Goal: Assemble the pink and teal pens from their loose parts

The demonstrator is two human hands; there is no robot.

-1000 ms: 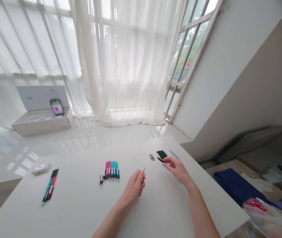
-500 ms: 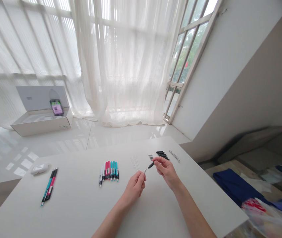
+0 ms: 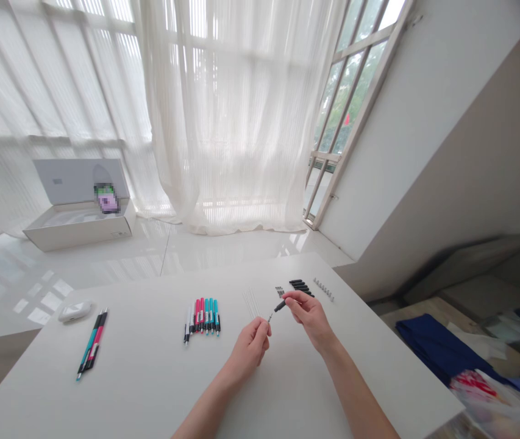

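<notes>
My left hand (image 3: pixel 251 350) pinches a thin metal rod (image 3: pixel 269 317), probably a pen refill, with its tip sticking up. My right hand (image 3: pixel 309 316) grips a short black pen part (image 3: pixel 280 306), whose end sits just apart from the rod's tip. Beyond my hands on the white table (image 3: pixel 150 384) lie thin refills (image 3: pixel 250 303), a row of pink and teal pens (image 3: pixel 202 317), black pen parts (image 3: pixel 300 288), and a line of small metal pieces (image 3: pixel 322 289). A small dark stack (image 3: pixel 280 291) lies near my right fingers.
Further left on the table are several assembled pens (image 3: pixel 91 344) and a white computer mouse (image 3: pixel 74 311). An open white box (image 3: pixel 79 228) stands on the glossy floor. A blue cloth (image 3: pixel 438 347) and a plastic bag (image 3: pixel 483 396) lie below the table's right edge.
My right hand has taken a black pen part from the group and moved left, bringing it close to the rod in my left hand. Over the last half second, my hands have barely moved.
</notes>
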